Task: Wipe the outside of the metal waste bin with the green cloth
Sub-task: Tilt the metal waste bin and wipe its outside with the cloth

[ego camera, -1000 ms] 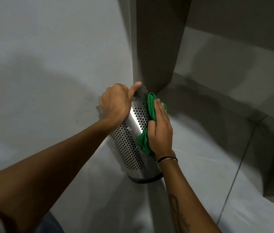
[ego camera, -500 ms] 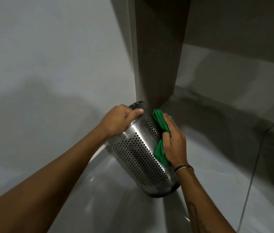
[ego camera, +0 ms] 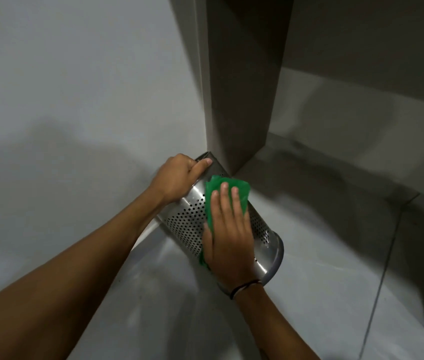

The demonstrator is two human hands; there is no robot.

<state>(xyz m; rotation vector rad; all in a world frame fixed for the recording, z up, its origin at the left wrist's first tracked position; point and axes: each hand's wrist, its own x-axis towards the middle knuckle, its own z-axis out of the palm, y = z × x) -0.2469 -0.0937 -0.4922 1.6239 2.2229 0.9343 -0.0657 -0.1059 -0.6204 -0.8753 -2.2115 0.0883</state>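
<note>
The metal waste bin (ego camera: 187,224) is a shiny cylinder with rows of small holes. It is tilted and lifted off the floor, rim at the upper left, base at the lower right. My left hand (ego camera: 177,178) grips the rim, thumb on top. My right hand (ego camera: 229,235) lies flat on the bin's upper side, fingers spread, pressing the green cloth (ego camera: 231,188) against the metal. The cloth sticks out beyond my fingertips and a little under my palm.
A dark wall corner (ego camera: 239,87) stands just behind the bin's rim. A pale wall (ego camera: 62,87) fills the left. A glossy grey tiled floor (ego camera: 322,294) lies below, with a low dark ledge (ego camera: 361,172) at the right.
The bin has been tilted further and lifted. My right hand with the cloth has slid from the bin's right side onto its upper face and now lies flat.
</note>
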